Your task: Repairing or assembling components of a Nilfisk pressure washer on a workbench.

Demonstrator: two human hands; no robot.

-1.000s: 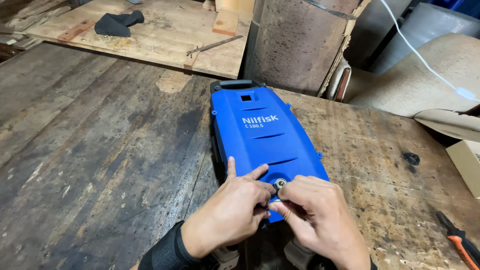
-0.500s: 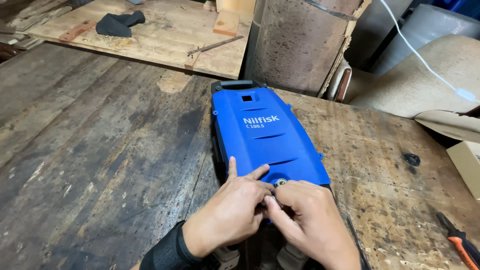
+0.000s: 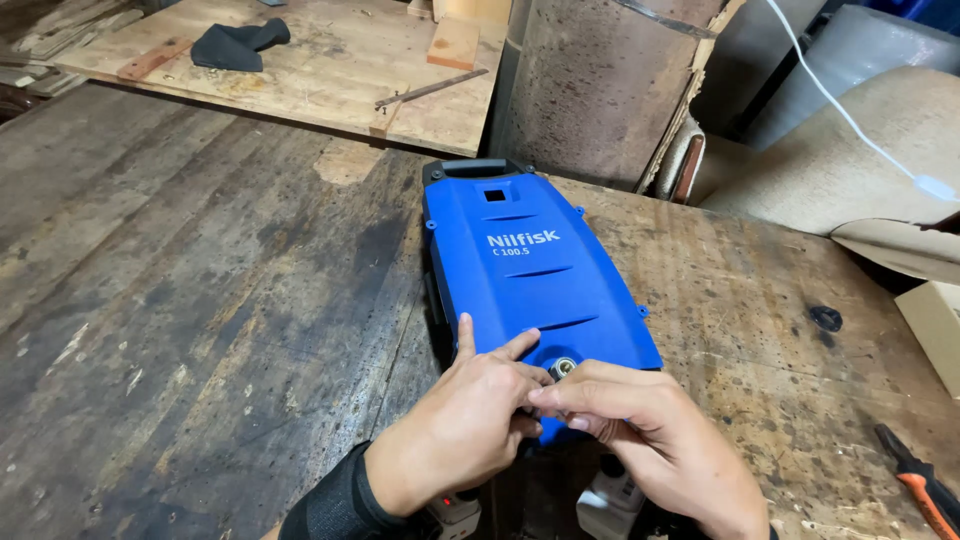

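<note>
Both hands at the round metal fitting (image 3: 561, 368)

Your left hand (image 3: 465, 425) and right hand (image 3: 655, 440) are pinching it with bent fingers, at 6 o'clock on the blue machine cover (image 3: 530, 265).

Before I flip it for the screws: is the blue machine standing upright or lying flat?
Lying flat: the blue machine rests lengthwise on the wooden workbench, front cover facing up.

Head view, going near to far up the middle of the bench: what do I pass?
Left hand and right hand at a small metal fitting → blue machine housing → its black handle → rusty metal column.
</note>
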